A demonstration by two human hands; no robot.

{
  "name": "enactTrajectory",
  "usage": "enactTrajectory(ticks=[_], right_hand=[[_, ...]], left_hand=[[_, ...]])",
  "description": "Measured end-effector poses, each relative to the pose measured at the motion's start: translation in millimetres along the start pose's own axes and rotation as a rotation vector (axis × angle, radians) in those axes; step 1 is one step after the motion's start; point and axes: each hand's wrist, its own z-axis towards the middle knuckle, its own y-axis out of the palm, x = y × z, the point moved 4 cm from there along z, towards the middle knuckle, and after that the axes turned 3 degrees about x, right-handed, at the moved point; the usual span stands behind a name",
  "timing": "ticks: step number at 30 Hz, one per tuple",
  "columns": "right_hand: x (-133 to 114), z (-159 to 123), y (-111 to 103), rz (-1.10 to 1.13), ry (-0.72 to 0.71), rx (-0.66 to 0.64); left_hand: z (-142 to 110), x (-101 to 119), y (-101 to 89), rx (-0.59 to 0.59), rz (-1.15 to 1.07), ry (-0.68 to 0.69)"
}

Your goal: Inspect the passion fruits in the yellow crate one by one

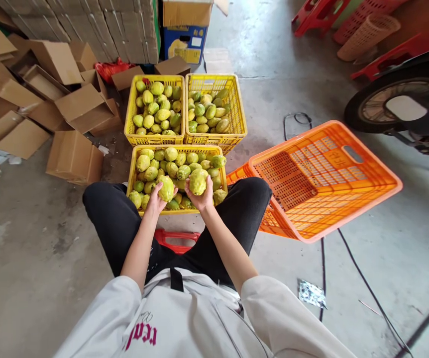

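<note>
My left hand (157, 200) is closed around a knobbly yellow-green fruit (166, 189). A second yellow-green fruit (198, 182), paler and rounder, rests in the curled fingers of my right hand (201, 199). Both hands are side by side over the near yellow crate (177, 211), which is filled with similar oval fruits, some greener. Just beyond it stand two more yellow crates: the left crate (128, 124) is heaped with fruit, and in the right crate (241, 114) the fruit lies lower. The exact kind of fruit is unclear.
An orange crate (364, 211) stands tilted by my right knee. Cardboard boxes (74, 156) are piled at the left, and a blue carton (184, 44) is at the back. A motorcycle wheel (386, 104) is at the right. Black cables (367, 288) cross the floor.
</note>
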Motion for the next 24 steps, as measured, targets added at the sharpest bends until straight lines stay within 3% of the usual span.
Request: enactTrajectory(ticks=[4, 9, 16, 24], right_hand=[[3.1, -1.7, 3.3, -0.061, 0.017, -0.058], [10.9, -4.0, 11.0, -0.156, 0.079, -0.095], [5.9, -7.7, 14.0, -0.143, 0.087, -0.128], [0.9, -5.8, 13.3, -0.134, 0.115, -0.114]], left_hand=[[1.0, -4.8, 0.9, -0.037, 0.028, -0.032], [3.0, -7.7, 1.0, 0.012, 0.061, -0.04], [-0.8, 2.9, 8.2, -0.047, -0.037, -0.004], [0.0, 7.9, 3.9, 0.013, 0.0, 0.014]])
